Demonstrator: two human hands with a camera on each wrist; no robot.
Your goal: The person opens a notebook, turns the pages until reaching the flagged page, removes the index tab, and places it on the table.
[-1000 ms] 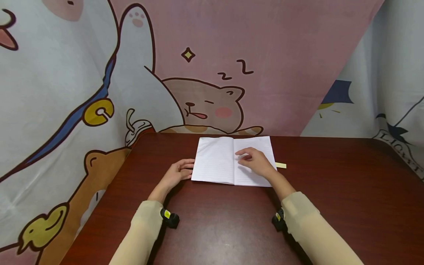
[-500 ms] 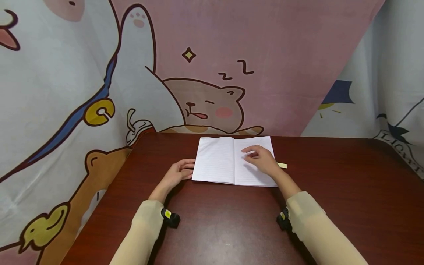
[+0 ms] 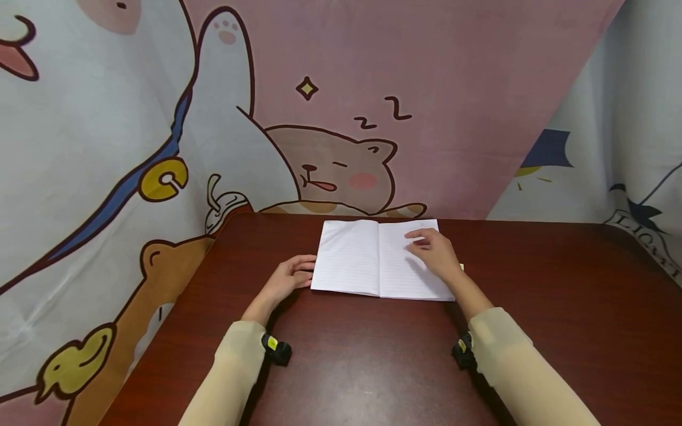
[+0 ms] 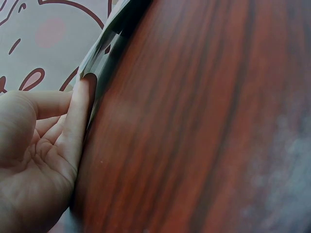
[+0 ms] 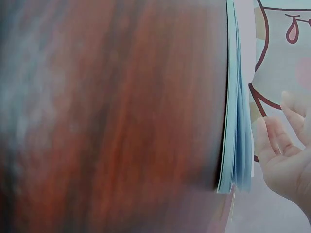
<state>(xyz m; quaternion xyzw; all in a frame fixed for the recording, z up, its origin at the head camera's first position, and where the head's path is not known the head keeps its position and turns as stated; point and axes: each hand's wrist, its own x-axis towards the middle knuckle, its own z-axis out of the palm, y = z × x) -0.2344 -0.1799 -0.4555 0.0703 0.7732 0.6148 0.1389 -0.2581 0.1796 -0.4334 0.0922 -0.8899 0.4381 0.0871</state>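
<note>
An open notebook (image 3: 351, 260) with lined white pages lies near the far side of the table. At its left edge is my left hand (image 3: 285, 283), its extended fingertips touching the notebook's side. In the left wrist view, that hand's thumb (image 4: 77, 121) lies along the table against the lifted edge. Over the right page hovers my right hand (image 3: 437, 253), fingers loosely bent and holding nothing. The right wrist view shows this hand (image 5: 286, 160) above the notebook's page edges (image 5: 237, 121), with gaps between its fingers. A pale yellow tab (image 3: 462, 267) sticks out at the notebook's right, mostly hidden by the wrist.
The notebook lies on a dark red-brown wooden table (image 3: 351, 367). Behind it hangs a cloth (image 3: 453, 118) printed with cartoon animals, which also runs down the left side. Each wrist wears a small black camera (image 3: 278, 350).
My right hand has drawn back to the right across the page, from near the centre fold, and now covers most of the yellow tab. The left hand stays at the notebook's left edge.
</note>
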